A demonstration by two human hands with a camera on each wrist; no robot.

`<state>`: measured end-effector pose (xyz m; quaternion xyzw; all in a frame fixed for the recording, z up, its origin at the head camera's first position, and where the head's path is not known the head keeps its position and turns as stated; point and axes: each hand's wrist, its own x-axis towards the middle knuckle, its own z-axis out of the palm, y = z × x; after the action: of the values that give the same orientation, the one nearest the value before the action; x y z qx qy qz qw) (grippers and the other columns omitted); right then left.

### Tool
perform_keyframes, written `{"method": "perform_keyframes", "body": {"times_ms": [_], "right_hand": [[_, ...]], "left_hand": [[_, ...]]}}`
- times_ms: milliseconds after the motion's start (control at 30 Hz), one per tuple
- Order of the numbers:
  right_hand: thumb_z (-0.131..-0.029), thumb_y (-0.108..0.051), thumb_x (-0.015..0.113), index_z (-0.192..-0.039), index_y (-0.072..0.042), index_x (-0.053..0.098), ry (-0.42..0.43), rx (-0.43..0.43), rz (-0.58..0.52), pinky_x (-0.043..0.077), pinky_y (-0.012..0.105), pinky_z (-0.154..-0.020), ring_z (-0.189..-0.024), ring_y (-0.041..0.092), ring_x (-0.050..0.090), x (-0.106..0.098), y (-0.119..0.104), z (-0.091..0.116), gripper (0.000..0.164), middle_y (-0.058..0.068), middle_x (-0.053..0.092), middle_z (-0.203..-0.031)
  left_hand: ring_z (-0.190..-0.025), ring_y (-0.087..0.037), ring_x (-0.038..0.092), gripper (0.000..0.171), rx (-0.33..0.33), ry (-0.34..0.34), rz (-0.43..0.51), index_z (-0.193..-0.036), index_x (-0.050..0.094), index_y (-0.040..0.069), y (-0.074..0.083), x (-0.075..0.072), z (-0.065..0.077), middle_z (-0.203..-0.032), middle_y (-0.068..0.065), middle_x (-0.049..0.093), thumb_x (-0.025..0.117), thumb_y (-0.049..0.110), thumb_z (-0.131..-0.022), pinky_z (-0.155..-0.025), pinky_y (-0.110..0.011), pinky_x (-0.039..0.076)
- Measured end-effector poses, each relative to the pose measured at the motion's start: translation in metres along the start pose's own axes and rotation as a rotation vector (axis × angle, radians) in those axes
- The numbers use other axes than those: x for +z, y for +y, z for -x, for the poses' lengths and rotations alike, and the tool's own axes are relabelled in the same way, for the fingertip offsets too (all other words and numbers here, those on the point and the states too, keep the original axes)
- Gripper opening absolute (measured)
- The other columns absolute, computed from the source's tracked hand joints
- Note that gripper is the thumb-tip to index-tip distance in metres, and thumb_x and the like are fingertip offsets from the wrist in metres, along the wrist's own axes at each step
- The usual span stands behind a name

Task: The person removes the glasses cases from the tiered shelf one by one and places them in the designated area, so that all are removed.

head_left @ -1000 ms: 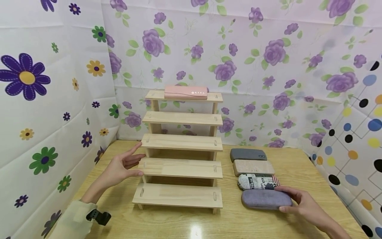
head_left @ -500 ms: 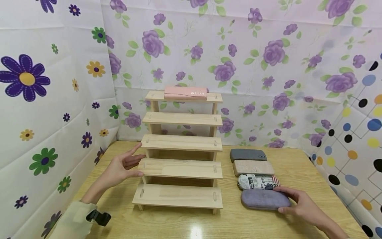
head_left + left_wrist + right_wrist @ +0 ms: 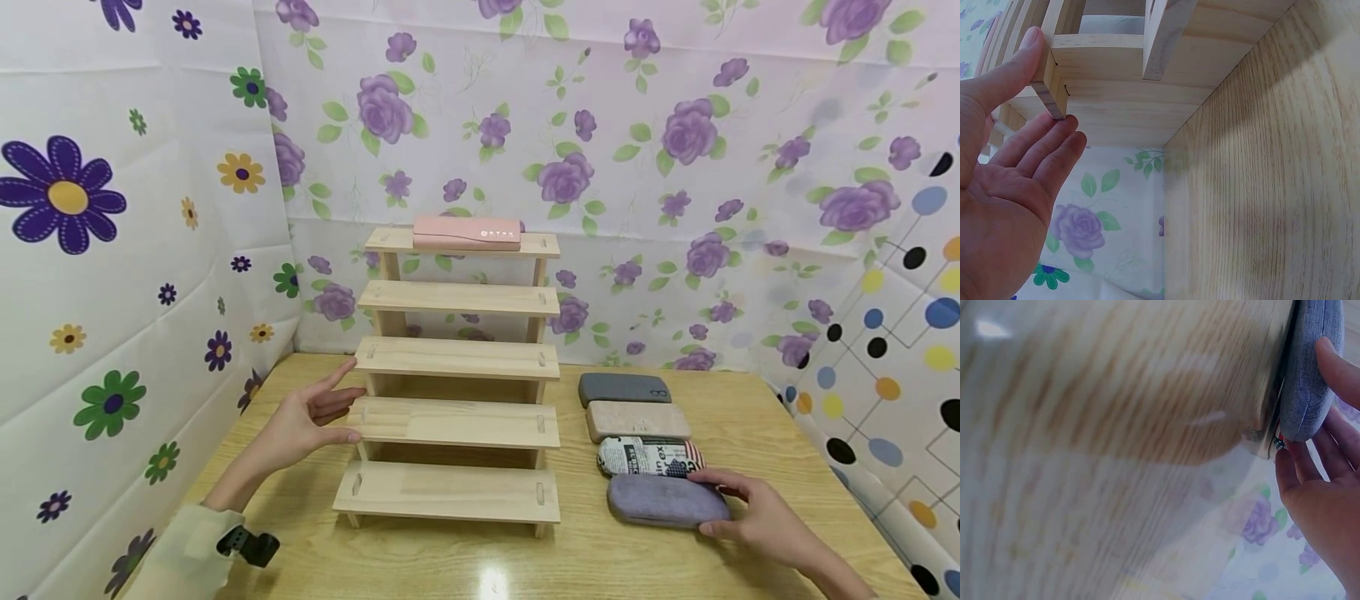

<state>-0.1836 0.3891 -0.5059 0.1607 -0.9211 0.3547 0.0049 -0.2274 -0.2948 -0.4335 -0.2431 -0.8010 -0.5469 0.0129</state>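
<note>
A wooden tiered display stand [image 3: 457,358] with several steps stands on the table. My left hand [image 3: 300,421] holds the left end of its second step from the bottom [image 3: 457,422]; in the left wrist view the thumb and fingertips lie on opposite edges of the board [image 3: 1050,94]. To the right, my right hand [image 3: 761,517] grips the right end of a purple-grey glasses case [image 3: 663,502], thumb in front and fingers behind. The right wrist view shows that case [image 3: 1311,375] between thumb and fingers. A pink glasses case [image 3: 465,232] lies on the top step.
Behind the purple-grey case lie a newsprint-patterned case [image 3: 648,457], a beige case [image 3: 637,420] and a dark grey case [image 3: 622,388], in a row front to back. All are on the wood-grain table [image 3: 585,567]. Flowered cloth [image 3: 480,108] hangs behind the table.
The right hand has shifted very slightly left on the purple-grey case. The left hand, the stand and the other cases look unmoved.
</note>
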Motion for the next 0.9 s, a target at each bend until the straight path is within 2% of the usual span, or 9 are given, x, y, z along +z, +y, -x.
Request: {"method": "perform_keyframes", "body": {"times_ms": [267,567,900], "right_hand": [[-0.072,-0.028,0.099,-0.130,-0.019,0.074,0.004,0.008,0.029,0.054,0.025,-0.099,-0.126,0.011,0.058,-0.0006,-0.0018,-0.0009,0.065,0.010,0.068,-0.136],[-0.072,-0.027,0.099,-0.129,-0.016,0.074,0.013,-0.012,0.035,0.057,0.030,-0.099,-0.124,0.008,0.057,-0.0017,-0.0033,-0.0025,0.064,0.014,0.065,-0.137],[-0.071,-0.028,0.100,-0.128,-0.016,0.074,0.020,-0.036,0.033,0.056,0.028,-0.099,-0.123,0.002,0.055,-0.0019,-0.0026,-0.0031,0.063,0.015,0.064,-0.137]], "left_hand": [[-0.135,-0.039,0.055,0.108,-0.007,0.004,0.001,-0.169,0.028,0.024,0.0003,-0.0001,0.0004,-0.149,-0.025,0.055,0.089,0.002,-0.084,-0.104,-0.044,0.054],[-0.135,-0.039,0.055,0.108,-0.011,0.005,0.003,-0.169,0.028,0.025,0.0005,-0.0002,0.0006,-0.149,-0.026,0.055,0.089,0.002,-0.084,-0.105,-0.046,0.052],[-0.135,-0.039,0.055,0.108,-0.008,0.000,0.009,-0.169,0.028,0.023,0.0001,-0.0005,0.0002,-0.149,-0.027,0.054,0.089,0.001,-0.083,-0.105,-0.047,0.052]]}}
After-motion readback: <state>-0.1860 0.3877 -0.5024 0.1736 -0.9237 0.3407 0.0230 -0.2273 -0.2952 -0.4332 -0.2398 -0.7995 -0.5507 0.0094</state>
